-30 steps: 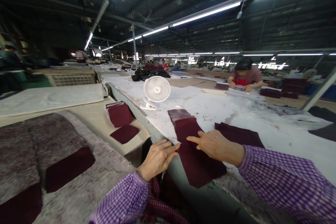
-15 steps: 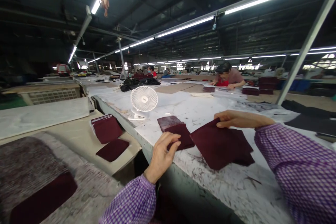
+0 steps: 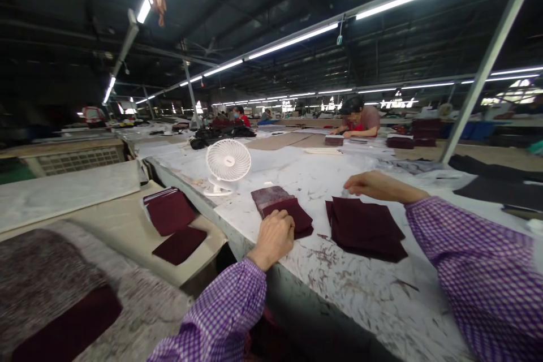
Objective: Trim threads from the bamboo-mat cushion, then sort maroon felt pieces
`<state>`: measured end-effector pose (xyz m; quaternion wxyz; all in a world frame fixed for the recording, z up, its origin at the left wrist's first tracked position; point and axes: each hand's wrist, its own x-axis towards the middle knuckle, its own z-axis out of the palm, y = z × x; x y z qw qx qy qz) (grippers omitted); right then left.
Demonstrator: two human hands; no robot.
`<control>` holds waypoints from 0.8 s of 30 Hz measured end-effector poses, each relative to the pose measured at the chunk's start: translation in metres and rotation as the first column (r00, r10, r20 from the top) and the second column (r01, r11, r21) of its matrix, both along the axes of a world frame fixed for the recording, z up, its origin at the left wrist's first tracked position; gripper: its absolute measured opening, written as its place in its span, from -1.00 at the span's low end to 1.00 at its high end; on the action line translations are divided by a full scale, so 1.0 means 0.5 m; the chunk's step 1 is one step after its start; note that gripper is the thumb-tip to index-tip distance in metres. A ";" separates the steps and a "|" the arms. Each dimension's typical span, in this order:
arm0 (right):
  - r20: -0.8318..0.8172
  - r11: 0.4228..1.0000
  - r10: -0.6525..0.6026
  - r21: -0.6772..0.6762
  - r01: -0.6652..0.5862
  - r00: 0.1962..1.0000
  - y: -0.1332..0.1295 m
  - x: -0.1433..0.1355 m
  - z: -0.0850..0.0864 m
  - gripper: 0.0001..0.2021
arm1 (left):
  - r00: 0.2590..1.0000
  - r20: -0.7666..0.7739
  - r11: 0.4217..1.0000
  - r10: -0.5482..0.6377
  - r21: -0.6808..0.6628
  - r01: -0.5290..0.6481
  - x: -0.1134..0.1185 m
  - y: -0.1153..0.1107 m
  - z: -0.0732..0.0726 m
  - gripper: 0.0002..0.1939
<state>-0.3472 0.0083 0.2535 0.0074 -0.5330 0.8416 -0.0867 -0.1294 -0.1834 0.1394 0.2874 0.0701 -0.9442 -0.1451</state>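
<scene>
My left hand (image 3: pixel 275 239) rests at the near edge of a small pile of dark maroon fabric pieces (image 3: pixel 300 216). Its fingers are curled down onto the top piece, and the fingertips are partly hidden. Beneath that pile lies a mottled greyish-maroon piece (image 3: pixel 271 197). To the right, a second, loosely fanned pile of maroon fabric pieces (image 3: pixel 367 229) lies flat on the white-covered table (image 3: pixel 314 277). Just beyond its far edge hovers my right hand (image 3: pixel 373 185), fingers drawn together, with no fabric visible in them.
A small white fan (image 3: pixel 228 161) stands behind the left pile. On a lower beige surface at left lie more maroon pieces (image 3: pixel 169 212). A co-worker (image 3: pixel 358 119) leans over the far side. A slanted metal post (image 3: pixel 483 62) rises at right, near dark fabric (image 3: pixel 492 184).
My right hand has let go of the maroon piece, which now lies on the right pile. My left hand has come down from above onto the left pile, its fingers closing there.
</scene>
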 end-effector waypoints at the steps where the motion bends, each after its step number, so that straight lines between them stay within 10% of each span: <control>1: 0.011 0.994 0.104 -0.030 -0.104 0.994 -0.019 0.028 -0.005 -0.70 | 1.000 -0.008 0.999 0.014 0.035 -0.014 -0.001 -0.002 0.000 -0.84; 5: -0.081 0.915 0.383 -0.106 -0.390 0.920 -0.096 0.117 -0.056 -0.67 | 0.999 -0.021 0.983 0.048 0.180 -0.043 0.001 -0.020 -0.003 -0.85; 11: -0.202 0.854 0.456 -0.175 -0.490 0.867 -0.173 0.156 -0.099 -0.81 | 0.997 -0.047 0.959 0.064 0.281 -0.048 0.003 -0.017 0.012 -0.78; 16: -0.091 0.820 0.216 -0.523 -0.231 0.972 -0.182 0.146 -0.108 -0.79 | 0.966 -0.178 0.894 0.187 0.439 -0.092 -0.028 -0.034 0.005 -0.83; 18: -0.136 0.860 0.133 -0.476 -0.182 0.982 -0.175 0.139 -0.121 -0.76 | 0.950 -0.204 0.859 0.237 0.501 -0.106 -0.036 -0.051 -0.005 -0.76; 24: -0.252 0.891 0.390 -0.140 -0.432 0.886 -0.171 0.140 -0.183 -0.74 | 0.901 -0.313 0.816 0.300 0.574 -0.072 -0.033 -0.109 -0.005 -0.72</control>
